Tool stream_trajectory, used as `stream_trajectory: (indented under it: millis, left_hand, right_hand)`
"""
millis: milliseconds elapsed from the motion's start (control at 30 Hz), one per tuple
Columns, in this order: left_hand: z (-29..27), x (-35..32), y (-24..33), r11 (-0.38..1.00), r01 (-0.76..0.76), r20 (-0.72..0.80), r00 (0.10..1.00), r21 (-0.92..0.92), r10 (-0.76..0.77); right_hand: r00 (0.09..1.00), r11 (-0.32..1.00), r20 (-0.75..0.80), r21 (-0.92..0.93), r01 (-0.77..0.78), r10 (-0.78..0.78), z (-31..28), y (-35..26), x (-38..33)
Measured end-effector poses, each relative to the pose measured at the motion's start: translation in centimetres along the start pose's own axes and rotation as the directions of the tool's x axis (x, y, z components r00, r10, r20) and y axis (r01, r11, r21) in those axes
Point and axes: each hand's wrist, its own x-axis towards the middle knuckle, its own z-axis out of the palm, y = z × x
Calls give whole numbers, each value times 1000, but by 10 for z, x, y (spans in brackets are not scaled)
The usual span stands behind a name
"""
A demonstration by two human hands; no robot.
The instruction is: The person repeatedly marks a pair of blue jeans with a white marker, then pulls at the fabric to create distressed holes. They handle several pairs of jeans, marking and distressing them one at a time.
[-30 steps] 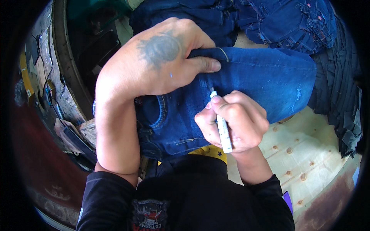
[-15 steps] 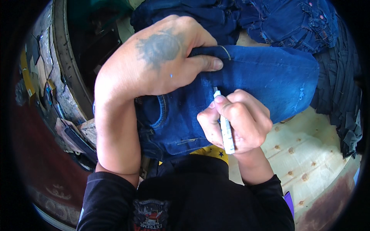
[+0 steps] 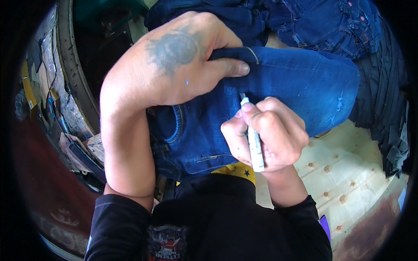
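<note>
A pair of blue jeans (image 3: 300,87) lies spread before me, with worn pale patches and a small frayed tear on its right part. My left hand (image 3: 187,61) pinches the upper edge of the denim, its thumb on top and the other fingers hidden beneath. In my right hand (image 3: 274,132) is a slim tool with a white wrapped handle (image 3: 256,152) and a short grey metal tip. The fingers are closed around it. That tip points away from me, at a faded patch just below my left thumb; whether it touches the cloth I cannot tell.
More dark blue denim (image 3: 322,26) is heaped at the back, some with frayed edges. Dark folded cloth (image 3: 381,95) hangs along the right. A pale knotty wooden board (image 3: 344,169) lies below it. On the left stands a worn curved rim (image 3: 72,65) beside scraps and tools.
Both hands and the jeans have shifted slightly left and up in the picture. The grips are unchanged, and the tool's tip stays by the faded patch.
</note>
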Motion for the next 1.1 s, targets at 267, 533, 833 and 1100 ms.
stream_trajectory:
  millis: [267,533,833,1100]
  left_hand:
    - [-1,2,-10,1000,25,78,997,-18,-23]
    - [32,-13,35,963,122,-389,921,239,-20]
    - [-10,0,-9,965,140,93,988,-223,-122]
    - [3,2,-6,994,106,-146,984,0,-105]
  right_hand:
    - [999,999,33,30,-22,21,-7,0,-3]
    - [981,948,-141,308,-82,131,-28,1,-15]
    - [995,973,-8,214,-91,95,-25,0,-4]
    - [998,999,57,47,19,-22,-2,-3,10]
